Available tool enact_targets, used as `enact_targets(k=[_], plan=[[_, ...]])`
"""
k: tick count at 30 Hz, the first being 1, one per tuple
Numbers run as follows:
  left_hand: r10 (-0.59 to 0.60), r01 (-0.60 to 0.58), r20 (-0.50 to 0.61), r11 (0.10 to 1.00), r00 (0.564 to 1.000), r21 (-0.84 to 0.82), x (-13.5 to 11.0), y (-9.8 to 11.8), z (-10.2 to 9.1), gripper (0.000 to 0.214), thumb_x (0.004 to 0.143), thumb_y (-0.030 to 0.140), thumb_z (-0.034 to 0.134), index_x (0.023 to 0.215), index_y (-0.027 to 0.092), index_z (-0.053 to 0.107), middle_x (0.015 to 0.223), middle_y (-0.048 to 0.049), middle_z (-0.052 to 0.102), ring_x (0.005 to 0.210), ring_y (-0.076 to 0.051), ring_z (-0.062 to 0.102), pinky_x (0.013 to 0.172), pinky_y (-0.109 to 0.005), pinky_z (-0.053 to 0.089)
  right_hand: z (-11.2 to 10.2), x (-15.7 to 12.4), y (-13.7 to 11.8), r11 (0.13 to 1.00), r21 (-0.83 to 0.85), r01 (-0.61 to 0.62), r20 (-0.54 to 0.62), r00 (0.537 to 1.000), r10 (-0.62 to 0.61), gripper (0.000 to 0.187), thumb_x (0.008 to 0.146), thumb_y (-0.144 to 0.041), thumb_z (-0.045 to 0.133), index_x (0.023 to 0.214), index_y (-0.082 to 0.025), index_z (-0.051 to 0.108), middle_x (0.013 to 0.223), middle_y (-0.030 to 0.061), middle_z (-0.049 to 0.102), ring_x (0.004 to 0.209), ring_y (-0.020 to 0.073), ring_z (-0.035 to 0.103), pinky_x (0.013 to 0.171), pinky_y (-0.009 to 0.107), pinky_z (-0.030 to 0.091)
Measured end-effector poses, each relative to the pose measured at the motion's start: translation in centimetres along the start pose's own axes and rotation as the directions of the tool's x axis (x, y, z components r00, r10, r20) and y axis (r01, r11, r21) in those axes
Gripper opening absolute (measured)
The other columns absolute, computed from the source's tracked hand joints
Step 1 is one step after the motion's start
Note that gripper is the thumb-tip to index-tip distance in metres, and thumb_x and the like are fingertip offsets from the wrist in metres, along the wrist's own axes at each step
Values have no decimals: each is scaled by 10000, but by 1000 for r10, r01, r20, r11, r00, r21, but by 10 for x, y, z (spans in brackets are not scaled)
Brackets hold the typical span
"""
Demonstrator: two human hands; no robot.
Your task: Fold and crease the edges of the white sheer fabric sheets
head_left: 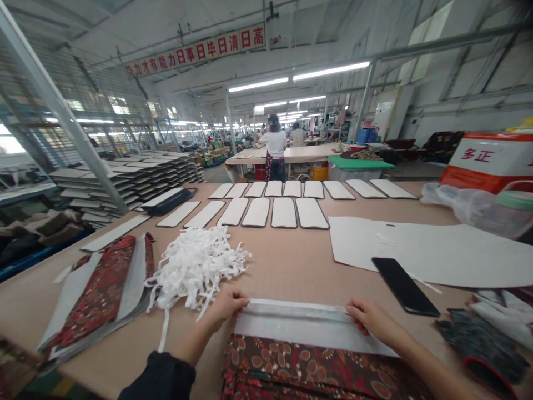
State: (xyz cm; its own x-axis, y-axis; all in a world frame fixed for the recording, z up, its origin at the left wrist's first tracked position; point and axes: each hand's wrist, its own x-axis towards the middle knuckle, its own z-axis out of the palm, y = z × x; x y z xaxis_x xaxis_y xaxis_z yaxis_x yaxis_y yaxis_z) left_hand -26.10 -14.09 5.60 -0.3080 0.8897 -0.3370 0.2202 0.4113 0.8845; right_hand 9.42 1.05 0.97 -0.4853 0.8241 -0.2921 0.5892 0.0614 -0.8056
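Note:
My left hand (228,304) pinches the left end of a whitish strip (295,309) that lies along the far edge of a fabric panel. Its right end is pinched in my right hand (366,318). The panel shows a pale backing (287,329) at the far side and dark floral cloth (300,364) nearer me, on what looks like a stack of the same cloth. Just beyond my left hand lies a heap of white tape pieces (200,264). A black phone (403,286) rests to the right of my right hand.
Two rows of pale, dark-edged boards (283,213) lie across the brown table (287,266). Folded floral pieces (100,283) are at left, a large white sheet (433,250) and dark gloves (483,339) at right. Stacked panels (137,178) stand beyond the left edge. A person (275,145) stands further back.

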Motion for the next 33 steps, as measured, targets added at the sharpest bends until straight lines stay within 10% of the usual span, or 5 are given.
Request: enact_targets(k=[9, 33], plan=[[-78, 83, 48, 989, 996, -121, -3, -9, 5, 294, 568, 353, 630, 746, 125, 578, 571, 32, 527, 483, -68, 417, 485, -208, 339, 2, 3, 18, 998, -5, -66, 30, 997, 66, 185, 733, -364, 364, 672, -207, 441, 533, -28, 455, 456, 104, 436, 428, 209, 348], [137, 10, -194, 792, 972, 611, 15, -19, 23, 132, 699, 191, 487, 680, 142, 608, 701, -39, 635, 679, -153, 555, 600, -234, 339, -8, 2, 18, 936, -351, -39, -139, 990, -11, 256, 805, -349, 322, 728, -206, 519, 564, 9, 569, 475, 152, 509, 485, 256, 367]])
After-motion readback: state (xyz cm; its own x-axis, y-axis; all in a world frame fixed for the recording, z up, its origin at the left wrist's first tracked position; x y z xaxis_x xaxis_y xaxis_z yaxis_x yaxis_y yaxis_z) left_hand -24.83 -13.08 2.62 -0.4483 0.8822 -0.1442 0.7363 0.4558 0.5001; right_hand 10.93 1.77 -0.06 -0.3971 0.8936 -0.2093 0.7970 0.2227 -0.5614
